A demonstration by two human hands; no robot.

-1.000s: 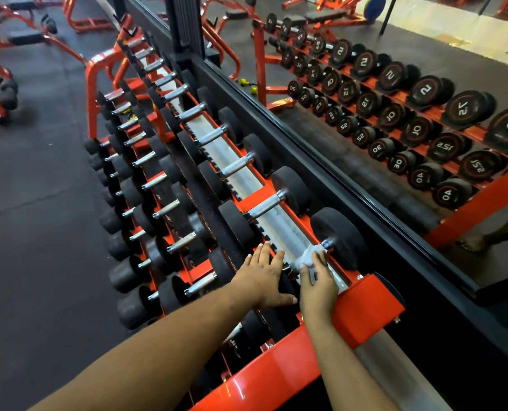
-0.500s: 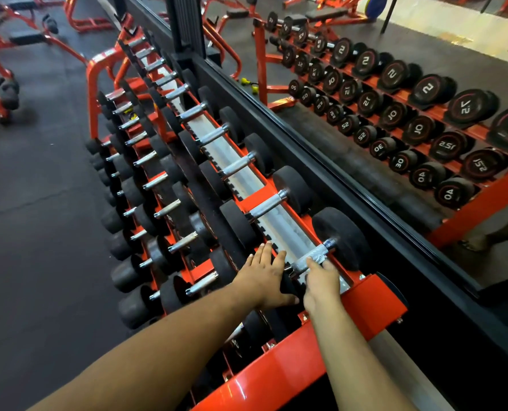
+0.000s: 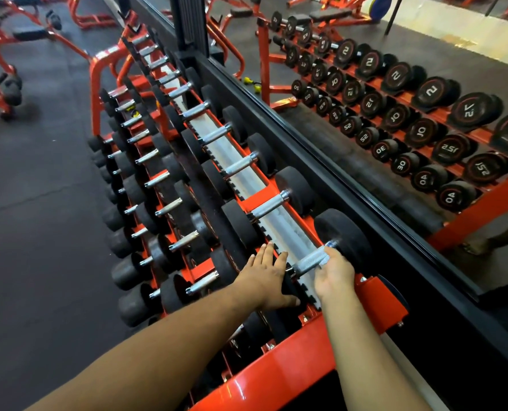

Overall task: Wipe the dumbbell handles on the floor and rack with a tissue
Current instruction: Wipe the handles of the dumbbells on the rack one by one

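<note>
Wiping is under way on the nearest top-row dumbbell handle (image 3: 310, 260) of the orange rack (image 3: 279, 378), with the many handles farther along all three tiers judged outstanding and none on the floor in view. Right hand (image 3: 334, 272) has its fingers curled round the handle's far end, pressing a pale tissue (image 3: 324, 256) against it. Left hand (image 3: 266, 277) rests flat, fingers straight, on the near black weight head (image 3: 291, 284).
</note>
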